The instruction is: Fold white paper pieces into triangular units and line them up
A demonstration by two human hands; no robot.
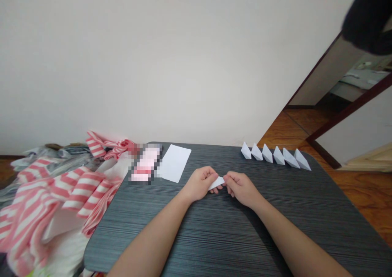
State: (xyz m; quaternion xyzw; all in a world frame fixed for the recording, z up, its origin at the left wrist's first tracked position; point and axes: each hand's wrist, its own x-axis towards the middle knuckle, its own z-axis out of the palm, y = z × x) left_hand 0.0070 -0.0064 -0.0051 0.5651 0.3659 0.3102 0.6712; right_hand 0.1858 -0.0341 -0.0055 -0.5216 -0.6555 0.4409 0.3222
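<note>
Between my two hands is a small piece of folded white paper [217,182], held just above the dark table [196,232]. My left hand [202,183] pinches its left part between thumb and fingers. At the paper's right end, my right hand [240,187] grips the tip with thumb and forefinger. The fingers cover much of the paper, so its full shape is hidden. Several folded white paper boats [278,155] stand in a row at the table's back right. A stack of flat white paper [176,162] lies beyond my left hand.
Left of the paper lies a pixelated pink and white item [145,162]. Red-and-white striped cloth [82,187] and clear plastic are heaped beside the table's left edge. A pale wall [183,65] rises behind the table. To the right are a wooden floor [281,126] and a doorway.
</note>
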